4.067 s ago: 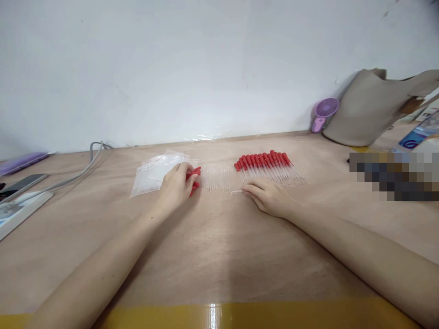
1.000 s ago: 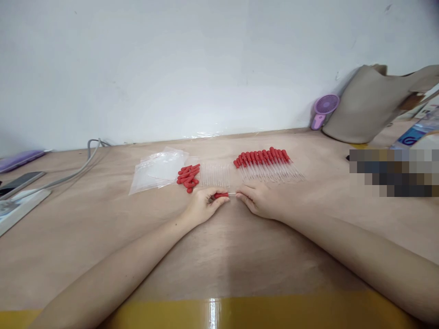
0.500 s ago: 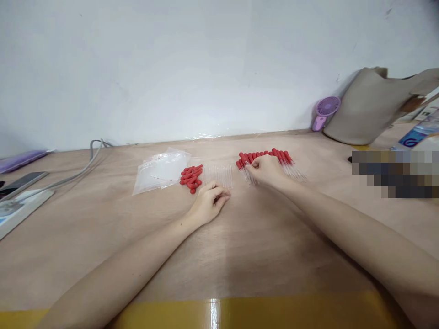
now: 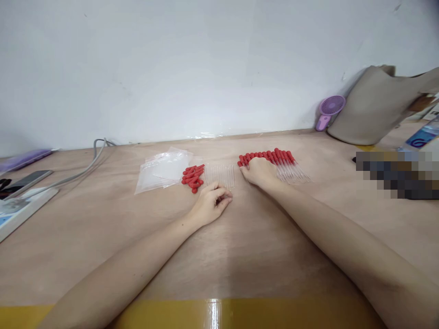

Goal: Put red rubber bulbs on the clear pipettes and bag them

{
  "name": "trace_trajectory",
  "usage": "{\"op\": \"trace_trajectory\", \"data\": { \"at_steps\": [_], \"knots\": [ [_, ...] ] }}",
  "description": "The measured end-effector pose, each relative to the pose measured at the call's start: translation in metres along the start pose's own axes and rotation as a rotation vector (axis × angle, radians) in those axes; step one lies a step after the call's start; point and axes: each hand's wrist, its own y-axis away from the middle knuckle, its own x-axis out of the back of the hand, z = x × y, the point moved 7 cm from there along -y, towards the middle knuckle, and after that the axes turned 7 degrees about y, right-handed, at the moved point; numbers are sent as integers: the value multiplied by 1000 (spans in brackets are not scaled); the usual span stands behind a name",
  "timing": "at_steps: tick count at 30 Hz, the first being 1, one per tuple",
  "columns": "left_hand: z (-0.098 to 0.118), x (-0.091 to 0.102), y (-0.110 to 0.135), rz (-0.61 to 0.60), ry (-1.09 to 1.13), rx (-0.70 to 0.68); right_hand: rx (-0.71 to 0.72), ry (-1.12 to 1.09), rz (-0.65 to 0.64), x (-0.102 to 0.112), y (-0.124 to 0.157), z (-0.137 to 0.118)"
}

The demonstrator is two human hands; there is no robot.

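Observation:
My right hand (image 4: 259, 172) is at the left end of a row of glass droppers with red rubber bulbs (image 4: 290, 164). Its fingers are closed at the leftmost dropper (image 4: 239, 163), whose tube is mostly hidden by the hand. On the table rests my left hand (image 4: 213, 201), loosely curled with a gap between thumb and fingers and nothing visible in it. Just beyond it lie several thin clear glass tubes (image 4: 219, 173) side by side. Loose red rubber bulbs (image 4: 193, 177) form a small pile left of the tubes.
Clear plastic bags (image 4: 164, 169) lie left of the bulbs. A grey cable (image 4: 85, 169) runs to a power strip (image 4: 30, 210) beside a phone (image 4: 34, 177). At the right back stand a purple fan (image 4: 332, 106) and a beige bag (image 4: 363, 107). Yellow tape (image 4: 164, 315) marks the near edge.
My right hand has shifted slightly left and turned palm-down over the row's left end, covering the tubes there. My left hand stays in place. The view has shifted slightly.

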Motion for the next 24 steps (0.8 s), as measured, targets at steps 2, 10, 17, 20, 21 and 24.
{"op": "trace_trajectory", "data": {
  "at_steps": [2, 10, 17, 20, 21, 24],
  "knots": [
    [0, 1, 1, -2, 13, 1, 15, 16, 16, 3, 3, -2],
    [1, 8, 6, 77, -145, -18, 152, 43, 51, 7, 18, -34],
    [-6, 67, -11, 315, -466, -29, 106, 44, -47, -1, 15, -37],
    [-26, 99, -19, 312, -535, 199, 124, 63, -81, -2, 13, -40],
    [-34, 103, -20, 244, -531, 280, 131, 69, -92, -2, 12, -41],
    [-49, 101, -18, 22, -484, 428, 136, 71, -113, -5, 10, -46]
  ]
}}
